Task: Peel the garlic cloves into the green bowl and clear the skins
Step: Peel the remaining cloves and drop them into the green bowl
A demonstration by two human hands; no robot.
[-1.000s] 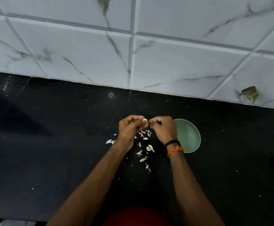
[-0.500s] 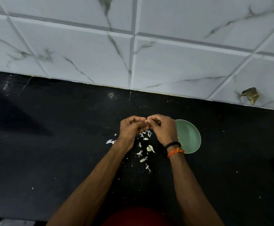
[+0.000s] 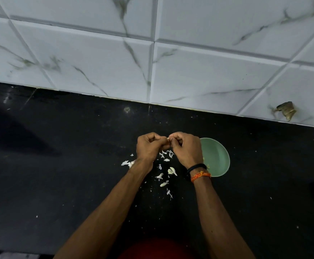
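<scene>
The white tiled wall with grey veins stood behind everything, and below it the black counter filled the rest of the room in front of me. On the right, on this counter, stood the green bowl; the person's right wrist covered a part of its rim, and a few pale pieces lay inside near that wrist, probably peeled cloves.

Both forearms came up from below and met just left of the bowl. The left hand and the right hand were curled with their fingers together, and between the fingertips they pinched one small garlic clove, held above the counter. A second ago the two hands were a little apart and more of the clove was visible; at this moment they had closed together around it, so only a small pale tip showed. I judged that the peeling of this clove was in the middle, with the nails working on the skin.

Under the hands lay the torn skins, white and thin, scattered on the counter, and among them one or two larger pale pieces that could be cloves. The skins were not yet cleared, so this step of the task remained.
</scene>
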